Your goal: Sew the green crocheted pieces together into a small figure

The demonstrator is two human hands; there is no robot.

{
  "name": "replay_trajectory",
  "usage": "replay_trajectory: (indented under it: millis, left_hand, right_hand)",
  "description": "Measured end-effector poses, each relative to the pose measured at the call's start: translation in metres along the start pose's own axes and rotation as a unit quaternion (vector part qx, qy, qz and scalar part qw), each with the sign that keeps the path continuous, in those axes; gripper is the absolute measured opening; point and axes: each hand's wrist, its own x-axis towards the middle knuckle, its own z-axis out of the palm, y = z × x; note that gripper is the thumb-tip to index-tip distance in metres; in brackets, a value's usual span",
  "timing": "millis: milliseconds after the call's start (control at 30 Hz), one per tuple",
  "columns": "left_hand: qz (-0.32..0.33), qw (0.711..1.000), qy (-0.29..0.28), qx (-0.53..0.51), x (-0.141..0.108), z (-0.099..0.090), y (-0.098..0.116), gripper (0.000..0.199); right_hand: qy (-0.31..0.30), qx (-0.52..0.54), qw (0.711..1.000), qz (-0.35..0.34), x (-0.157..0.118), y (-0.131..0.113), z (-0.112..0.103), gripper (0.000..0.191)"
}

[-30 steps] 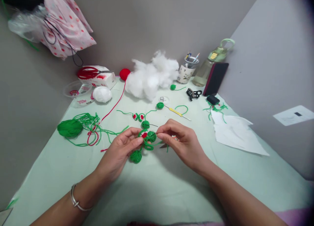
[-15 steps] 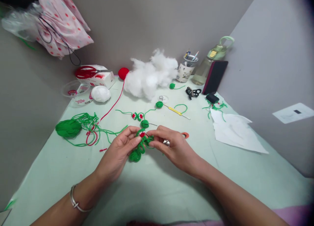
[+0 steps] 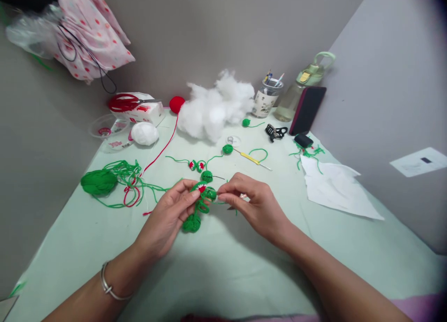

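Observation:
In my left hand (image 3: 174, 212) is a small green crochet piece (image 3: 203, 206) with a red and white part, pinched between thumb and fingers. A rounded green lobe of it hangs below my fingertips. Close on its right, my right hand (image 3: 249, 198) is closed in a pinch on thin green yarn (image 3: 219, 202); whether a needle is also there I cannot make out. Something with a dark tip lies partly hidden behind that hand. Just beyond the fingers sits a green crocheted ball (image 3: 206, 176) with a dark thin strand, near two small red, white and green pieces (image 3: 196, 166).
Green yarn (image 3: 98, 181) with tangled strands lies left. Behind are white stuffing (image 3: 216, 110), a red yarn ball (image 3: 176, 105), red-handled scissors (image 3: 124, 102) and a white ball (image 3: 145, 133). A yellow crochet hook (image 3: 250, 157), claw clip (image 3: 275, 132), phone (image 3: 307, 111), bottle (image 3: 288, 100) and paper (image 3: 337, 187) stand or lie rightward.
My right hand has moved slightly up and right, away from the crochet piece. More of the green piece between the hands shows, and the orange ring beside my right hand is now hidden.

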Motion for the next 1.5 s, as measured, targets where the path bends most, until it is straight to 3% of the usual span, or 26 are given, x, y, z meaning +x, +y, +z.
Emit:
replay_trajectory:
  millis: [133, 767, 1033, 1300, 1500]
  left_hand:
    - [-0.006, 1.000, -0.004, -0.011, 0.001, 0.001, 0.001, 0.018]
    - [-0.004, 0.999, -0.015, 0.039, 0.001, 0.001, 0.000, 0.016]
    - [-0.045, 0.996, -0.073, 0.016, 0.002, -0.001, 0.005, 0.013]
    - [-0.118, 0.979, -0.149, -0.078, 0.003, -0.006, 0.005, 0.019]
    - [-0.099, 0.985, -0.130, -0.062, 0.003, -0.005, 0.004, 0.017]
  right_hand:
    - [-0.004, -0.058, 0.997, -0.056, -0.001, 0.000, -0.002, 0.015]
    - [-0.022, -0.142, 0.982, -0.119, -0.003, -0.008, -0.006, 0.021]
    - [-0.055, -0.079, 0.991, -0.090, -0.001, -0.007, -0.011, 0.018]
    - [-0.082, 0.071, 0.994, -0.027, 0.000, -0.010, -0.013, 0.013]
    - [-0.061, 0.072, 0.995, -0.016, 0.001, -0.008, -0.011, 0.010]
